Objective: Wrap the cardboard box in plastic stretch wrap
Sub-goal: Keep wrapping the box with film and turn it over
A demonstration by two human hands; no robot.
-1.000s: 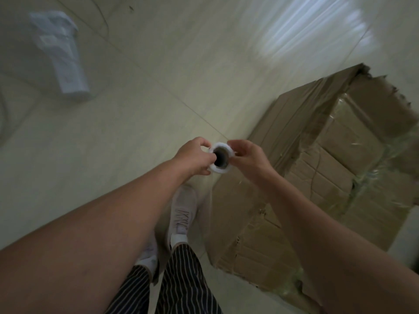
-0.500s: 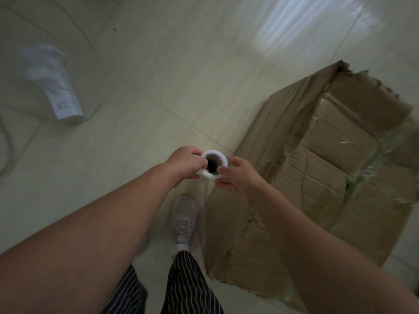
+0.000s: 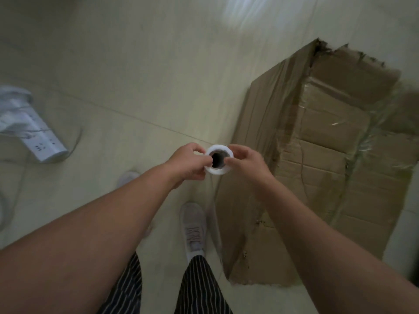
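Far left, a white power strip (image 3: 46,147) lies on the pale tiled floor (image 3: 136,64), well apart from the work and of no concern to it.

Moving in, the left hand (image 3: 187,163) grips one side of the roll of stretch wrap (image 3: 218,160), fingers curled over its rim and thumb near the dark hollow core. The roll is held upright in the air, end-on to the camera, above the floor and just beside the box's near corner. Below it a shoe (image 3: 193,225) stands on the tiles.

The right hand (image 3: 246,163) takes the opposite side of the roll, fingertips pinching the rim. Both hands are closed on the roll, then; neither is free.

To the right, the cardboard box (image 3: 317,177) sits on the floor, battered and torn along its far edge. Glossy, crinkled film (image 3: 360,141) already crosses its top and side (how many layers, the picture does not tell). A faint translucent sheet seems to hang from under the roll down along the box's near edge, though blur makes this uncertain.

I judge the wrapping to be under way, mid-pass, with the person walking the roll round the box. The next move calls for keeping the film taut while carrying the roll past the near corner, letting it turn between the fingers and overlap the earlier band.
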